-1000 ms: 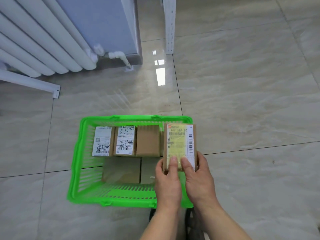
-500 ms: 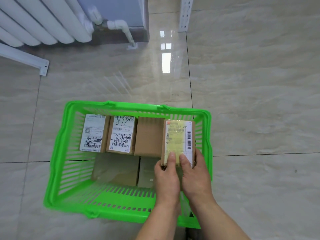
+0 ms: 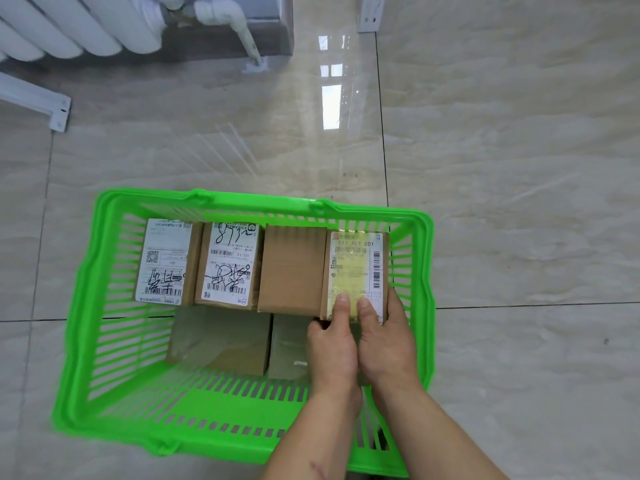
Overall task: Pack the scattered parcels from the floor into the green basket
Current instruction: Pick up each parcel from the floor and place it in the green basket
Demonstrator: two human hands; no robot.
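Note:
A green plastic basket (image 3: 83,306) stands on the tiled floor. Along its far side lie a parcel with a white label (image 3: 166,261), a parcel with a scribbled label (image 3: 228,265) and a plain brown parcel (image 3: 292,268). A parcel with a yellow-and-white label (image 3: 356,261) sits at the right end of that row. My left hand (image 3: 332,344) and my right hand (image 3: 388,341) grip its near end together, thumbs on top. Two more brown parcels (image 3: 218,341) lie lower in the basket, closer to me.
A white radiator (image 3: 69,26) with a pipe (image 3: 221,15) runs along the wall at top left. A white metal bracket (image 3: 34,102) sits on the floor at left. A white rack leg (image 3: 370,12) stands at the top.
Both hands have lowered the yellow-labelled parcel into the basket's right end beside the plain brown one. The camera has moved closer over the basket.

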